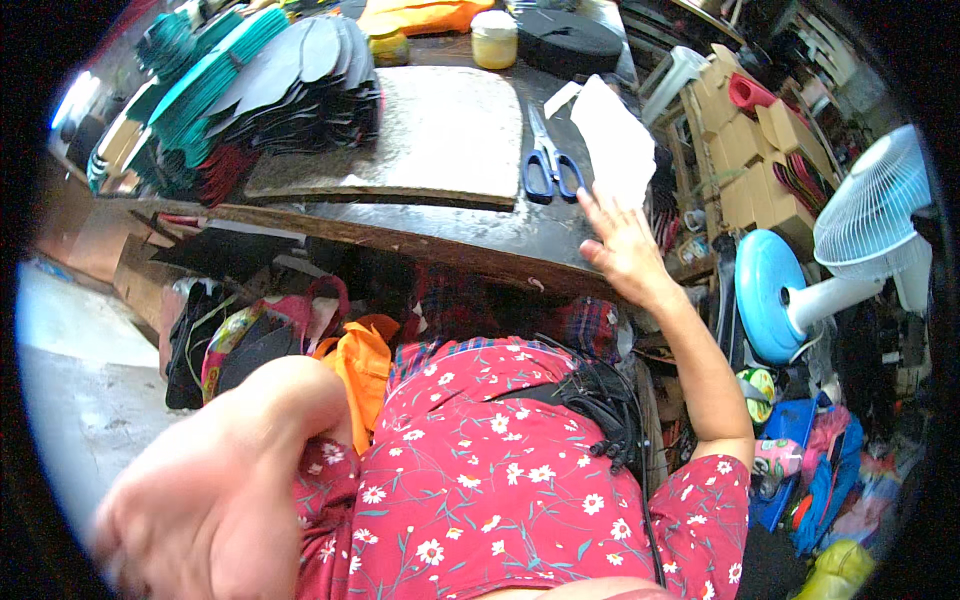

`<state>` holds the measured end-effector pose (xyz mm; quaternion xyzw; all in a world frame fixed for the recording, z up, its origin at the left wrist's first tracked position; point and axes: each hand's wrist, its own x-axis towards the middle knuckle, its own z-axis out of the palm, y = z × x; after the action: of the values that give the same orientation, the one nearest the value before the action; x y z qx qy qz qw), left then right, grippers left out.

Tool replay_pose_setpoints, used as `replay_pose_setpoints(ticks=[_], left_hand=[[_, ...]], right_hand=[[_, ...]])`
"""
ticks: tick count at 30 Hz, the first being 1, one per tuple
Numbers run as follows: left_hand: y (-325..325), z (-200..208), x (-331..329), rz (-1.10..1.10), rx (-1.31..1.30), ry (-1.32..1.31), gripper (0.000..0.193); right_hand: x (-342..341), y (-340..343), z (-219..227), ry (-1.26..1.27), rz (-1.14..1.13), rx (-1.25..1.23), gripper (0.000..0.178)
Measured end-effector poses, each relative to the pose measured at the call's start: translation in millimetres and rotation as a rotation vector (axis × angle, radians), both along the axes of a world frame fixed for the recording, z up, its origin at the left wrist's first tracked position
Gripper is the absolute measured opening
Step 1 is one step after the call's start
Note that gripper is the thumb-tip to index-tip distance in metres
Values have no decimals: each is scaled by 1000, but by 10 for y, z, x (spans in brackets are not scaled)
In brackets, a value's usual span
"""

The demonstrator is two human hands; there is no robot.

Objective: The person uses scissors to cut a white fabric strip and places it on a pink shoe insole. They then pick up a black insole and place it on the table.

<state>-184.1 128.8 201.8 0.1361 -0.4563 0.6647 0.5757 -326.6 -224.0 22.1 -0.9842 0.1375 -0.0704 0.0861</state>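
Observation:
My right hand is at the front edge of the dark table, its fingers stretched out and apart, gripping nothing. Its fingertips overlap the lower end of a white sheet, whose material I cannot make out. Just left of those fingers lies a pair of scissors with dark blue handles, blades pointing away from me. My left hand is raised close to the camera at the lower left, away from the table. Motion smears it and its fingers are partly cut off, so their pose is unclear.
A pale, worn board lies on the table beside stacks of grey cut pieces and teal ones. Behind stand a jar and a black roll. To the right are cardboard boxes and a fan.

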Motion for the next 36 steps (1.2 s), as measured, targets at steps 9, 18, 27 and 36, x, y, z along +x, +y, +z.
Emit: replay_pose_setpoints(ticks=[9, 18, 27, 36], left_hand=[[-1030, -1269, 550, 229, 836, 488, 53], [-1561, -2310, 688, 394, 1281, 578, 34], [-1565, -2427, 707, 416, 1084, 535, 29], [-1444, -2477, 624, 421, 1179, 575, 36]], right_hand=[[-73, -44, -98, -151, 50, -92, 73], [-98, -42, -115, -301, 3, 69, 73], [-109, -45, -167, -338, 12, 268, 72], [-120, -18, -205, -342, 40, 292, 67]])
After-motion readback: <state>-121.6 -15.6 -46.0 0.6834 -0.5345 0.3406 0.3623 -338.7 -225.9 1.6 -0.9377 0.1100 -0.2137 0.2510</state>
